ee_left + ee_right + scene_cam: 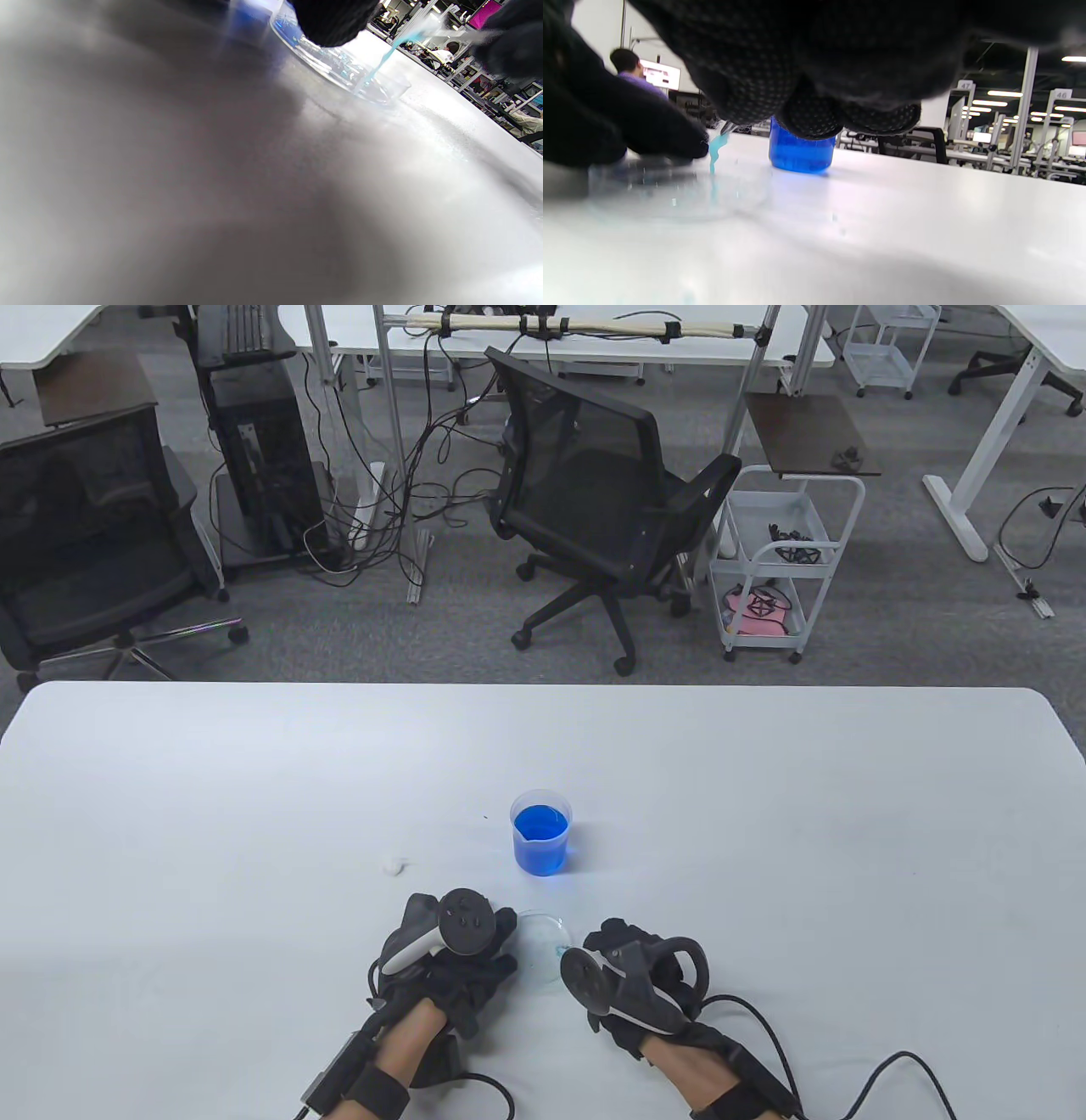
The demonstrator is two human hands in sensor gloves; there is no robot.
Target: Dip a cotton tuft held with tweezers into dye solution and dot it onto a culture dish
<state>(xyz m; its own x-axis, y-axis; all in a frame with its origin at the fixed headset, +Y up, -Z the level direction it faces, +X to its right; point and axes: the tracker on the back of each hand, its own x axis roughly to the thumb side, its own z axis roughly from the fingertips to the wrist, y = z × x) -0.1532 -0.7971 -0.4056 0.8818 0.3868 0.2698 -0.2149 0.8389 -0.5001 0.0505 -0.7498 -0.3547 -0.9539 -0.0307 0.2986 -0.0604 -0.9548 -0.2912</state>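
A clear culture dish (pixel 543 943) lies on the white table (pixel 254 814) between my hands. My left hand (pixel 450 952) holds the dish by its left rim; a fingertip (pixel 335 21) rests on the rim in the left wrist view. My right hand (pixel 635 976) grips tweezers (pixel 728 126) that pinch a blue-stained cotton tuft (pixel 715 152). The tuft hangs down into the dish (pixel 678 190) and touches or nearly touches its floor; it also shows in the left wrist view (pixel 382 59). A beaker of blue dye (pixel 540 831) stands just behind the dish.
A small white cotton tuft (pixel 392 864) lies on the table, left of the beaker. Cables trail from both wrists toward the table's near edge. Office chairs and a cart stand on the floor beyond the far edge.
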